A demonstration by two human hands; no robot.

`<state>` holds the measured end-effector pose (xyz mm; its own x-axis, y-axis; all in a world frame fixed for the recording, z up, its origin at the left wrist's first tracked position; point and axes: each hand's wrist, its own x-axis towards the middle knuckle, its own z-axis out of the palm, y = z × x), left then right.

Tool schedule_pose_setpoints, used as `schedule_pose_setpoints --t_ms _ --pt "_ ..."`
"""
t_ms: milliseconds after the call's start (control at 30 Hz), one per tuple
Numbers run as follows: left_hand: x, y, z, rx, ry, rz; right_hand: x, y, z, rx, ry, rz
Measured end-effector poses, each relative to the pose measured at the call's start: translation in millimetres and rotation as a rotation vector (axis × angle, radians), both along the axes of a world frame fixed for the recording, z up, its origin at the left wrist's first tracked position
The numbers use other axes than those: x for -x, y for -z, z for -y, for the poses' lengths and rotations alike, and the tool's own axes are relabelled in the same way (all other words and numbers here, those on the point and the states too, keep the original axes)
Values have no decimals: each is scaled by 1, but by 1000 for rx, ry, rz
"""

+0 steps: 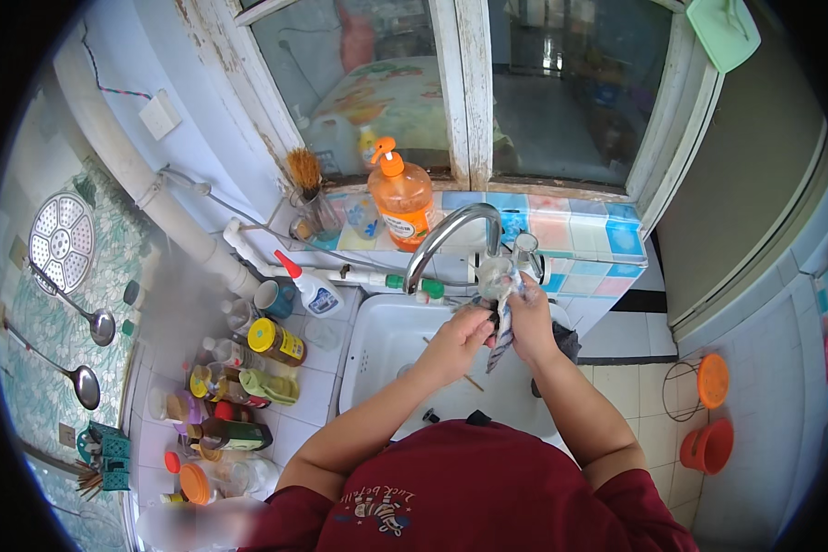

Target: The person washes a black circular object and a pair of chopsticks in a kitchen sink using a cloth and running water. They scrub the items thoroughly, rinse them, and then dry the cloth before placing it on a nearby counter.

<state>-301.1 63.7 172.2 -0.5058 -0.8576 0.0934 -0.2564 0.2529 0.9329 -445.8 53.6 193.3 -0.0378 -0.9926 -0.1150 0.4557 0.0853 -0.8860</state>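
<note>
Over the far side of a white sink point(379, 345), my two hands meet beside the chrome gooseneck faucet point(441, 238). My right hand point(530, 319) grips a wet striped cloth point(502, 338) that hangs down towards the basin. My left hand point(464, 334) has its fingers closed on a small dark object point(493, 319), mostly hidden, against the cloth's left side. A clear, round-looking thing point(495, 277) shows just above the cloth; whether it is glass or plastic I cannot tell. A thin stick point(474, 383) and a small black piece point(430, 415) lie in the sink.
Behind the faucet, a tiled ledge point(559, 221) bears an orange pump bottle point(401, 200) and a brush in a jar point(306, 179). Jars and bottles crowd the left counter, with a red-capped white bottle point(317, 293) and a blue mug point(274, 299). An orange-red bucket point(707, 446) stands right.
</note>
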Motion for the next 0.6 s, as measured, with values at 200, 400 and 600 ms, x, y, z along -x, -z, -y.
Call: schedule_pose_setpoints --t_ms 200,400,600 --pt "-4 7 8 -55 -101 -76 -9 31 5 219 -151 -300" --pt "-6 8 7 4 32 40 0 27 10 -18 -81 118" --pt "-2 17 15 28 -165 -34 -15 16 -4 -122 -184 243"
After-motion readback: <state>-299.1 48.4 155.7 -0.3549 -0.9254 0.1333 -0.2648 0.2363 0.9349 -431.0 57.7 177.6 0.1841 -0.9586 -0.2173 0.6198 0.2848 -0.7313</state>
